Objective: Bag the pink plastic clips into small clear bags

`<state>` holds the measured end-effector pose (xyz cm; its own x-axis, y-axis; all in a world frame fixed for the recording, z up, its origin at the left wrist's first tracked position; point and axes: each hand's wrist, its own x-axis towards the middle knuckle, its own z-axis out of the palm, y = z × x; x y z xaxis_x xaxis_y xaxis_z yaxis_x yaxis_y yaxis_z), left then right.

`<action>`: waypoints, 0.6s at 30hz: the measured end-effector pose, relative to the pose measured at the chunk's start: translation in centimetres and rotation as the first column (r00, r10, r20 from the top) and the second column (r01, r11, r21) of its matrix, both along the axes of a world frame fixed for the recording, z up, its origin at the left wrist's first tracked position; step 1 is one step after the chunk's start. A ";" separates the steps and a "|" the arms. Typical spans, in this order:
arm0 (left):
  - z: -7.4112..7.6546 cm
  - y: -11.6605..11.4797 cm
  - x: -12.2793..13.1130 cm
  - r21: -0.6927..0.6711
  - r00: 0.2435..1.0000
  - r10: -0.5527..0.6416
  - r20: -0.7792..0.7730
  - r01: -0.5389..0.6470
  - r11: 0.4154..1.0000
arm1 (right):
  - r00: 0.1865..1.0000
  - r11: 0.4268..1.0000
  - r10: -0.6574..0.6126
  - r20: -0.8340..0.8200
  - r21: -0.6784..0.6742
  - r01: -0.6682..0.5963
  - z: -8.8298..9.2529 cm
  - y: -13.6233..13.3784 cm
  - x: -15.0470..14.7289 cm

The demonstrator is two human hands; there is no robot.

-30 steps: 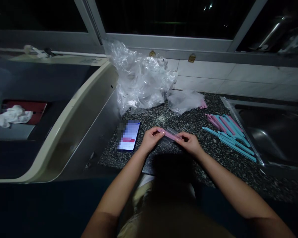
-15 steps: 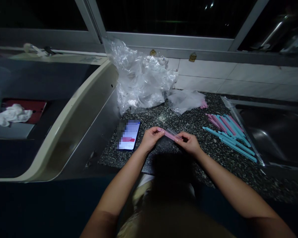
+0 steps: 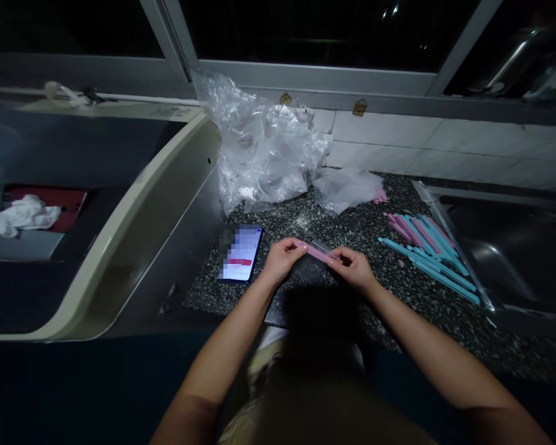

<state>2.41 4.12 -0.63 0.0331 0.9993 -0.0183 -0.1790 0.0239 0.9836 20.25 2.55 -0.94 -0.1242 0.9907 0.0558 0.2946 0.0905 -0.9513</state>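
A slim pink strip (image 3: 315, 251) is stretched between my two hands above the dark speckled counter. My left hand (image 3: 283, 256) pinches its left end between thumb and fingers. Gripping the other end is my right hand (image 3: 351, 267), closed with thumb and fingertips together. A small piece of clear plastic film (image 3: 323, 247) lies along the strip near the right hand; whether the strip sits inside it I cannot tell. Off to the right lies a loose pile of similar blue and pink strips (image 3: 426, 241).
Left of my hands a lit phone (image 3: 243, 253) lies on the counter. Crumpled clear plastic bags (image 3: 269, 148) are heaped at the back, beside a smaller bag (image 3: 345, 188) with pink pieces. A metal sink (image 3: 505, 247) is at right, a large beige-edged machine (image 3: 134, 204) at left.
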 end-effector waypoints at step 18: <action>-1.0 0.1 -0.2 0.193 0.909 -0.156 -0.387 0.245 0.950 | 0.983 0.982 -0.160 -0.093 0.085 0.168 1.0 0.5 1.7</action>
<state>2.26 4.24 -1.58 0.2692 0.9491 0.1634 0.1750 -0.2150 0.9608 21.97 3.09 0.03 0.0491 0.9873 0.1510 0.2305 0.1359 -0.9636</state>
